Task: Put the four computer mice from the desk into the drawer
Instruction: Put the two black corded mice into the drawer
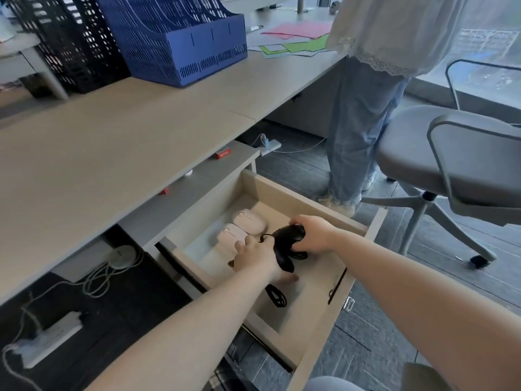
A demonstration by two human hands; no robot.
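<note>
matt wood-look drawer [315, 303], glossy black plastic mouse [290, 235], smooth matt pale-pink mice [242, 230]

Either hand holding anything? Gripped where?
Right hand grips the black mouse over its top. Left hand rests on its cable; grip unclear.
</note>
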